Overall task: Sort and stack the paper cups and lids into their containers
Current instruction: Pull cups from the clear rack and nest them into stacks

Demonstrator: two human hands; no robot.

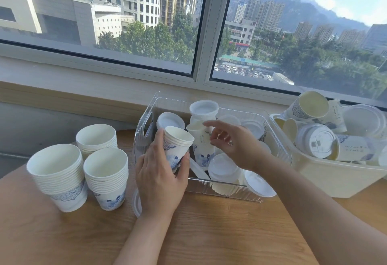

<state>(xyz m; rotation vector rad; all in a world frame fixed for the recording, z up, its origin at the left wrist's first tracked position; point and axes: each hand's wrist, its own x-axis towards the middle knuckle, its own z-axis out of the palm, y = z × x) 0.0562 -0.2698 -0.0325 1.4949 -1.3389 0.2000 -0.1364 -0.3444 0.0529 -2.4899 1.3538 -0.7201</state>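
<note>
Cups nested (177, 146), light, crushable | my left hand (160, 177) wraps the wall mid-height, gently | right hand (234, 146) fingers spread, loose, holding nothing, beside lidded cup (203, 134)

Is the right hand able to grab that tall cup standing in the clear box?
Probably yes. The right hand is open right beside the tall cup in the clear box, with nothing between them. The left hand holds a small stack of cups off to the side.
</note>
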